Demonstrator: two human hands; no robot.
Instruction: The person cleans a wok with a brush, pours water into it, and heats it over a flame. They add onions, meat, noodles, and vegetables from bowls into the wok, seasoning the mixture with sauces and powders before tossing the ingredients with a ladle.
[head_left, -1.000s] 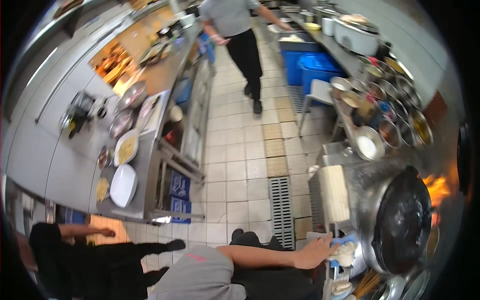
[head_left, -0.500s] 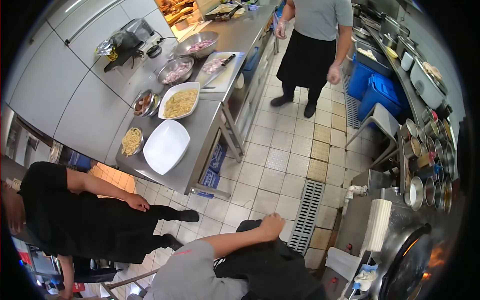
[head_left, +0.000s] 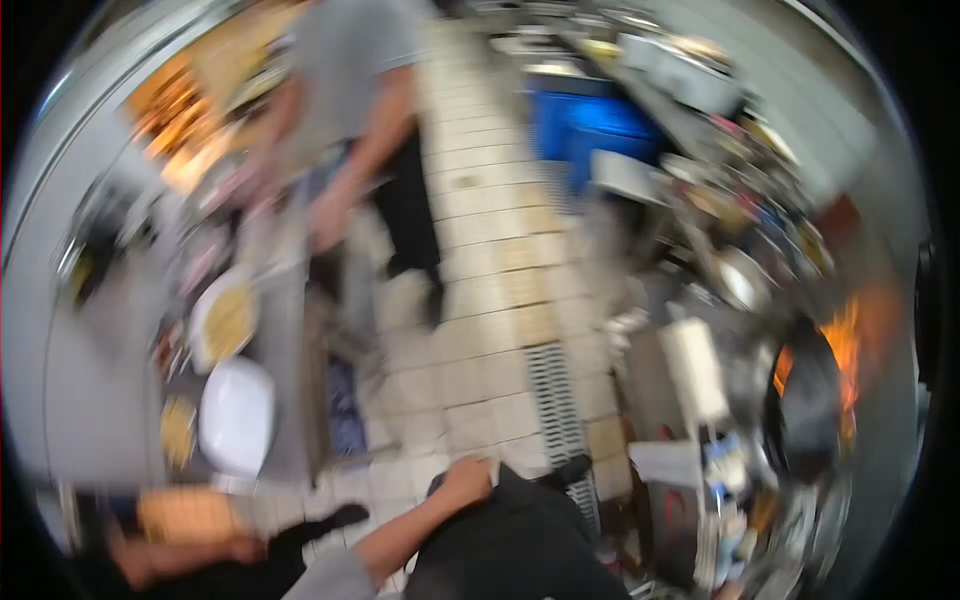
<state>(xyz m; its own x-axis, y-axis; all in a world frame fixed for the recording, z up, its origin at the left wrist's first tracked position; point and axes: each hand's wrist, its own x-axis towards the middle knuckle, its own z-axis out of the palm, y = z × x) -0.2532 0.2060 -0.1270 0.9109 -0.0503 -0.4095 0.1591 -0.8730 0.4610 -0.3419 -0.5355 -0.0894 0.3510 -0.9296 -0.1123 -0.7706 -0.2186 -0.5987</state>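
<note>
My left hand [head_left: 468, 482] is at the bottom centre, at the end of a bare forearm from a grey sleeve. Its fingers look curled closed, with nothing visible in them, and it is beside the black cloth [head_left: 505, 540] over my lap or legs. My right hand is outside the picture. On the right, a dark wok [head_left: 810, 410] stands on the stove with orange flames [head_left: 845, 345] behind it. The view is smeared by motion.
At left, a steel counter [head_left: 290, 400] bears a white empty dish [head_left: 237, 415] and a dish of noodles [head_left: 228, 322]. A co-worker [head_left: 350, 80] leans over it. Another person's arm [head_left: 190, 555] shows lower left. Blue bins [head_left: 610, 130] stand at upper right.
The view has swung right, bringing the wok and flames further in. The co-worker in grey has moved to the counter, hands over it. My left hand stays closed.
</note>
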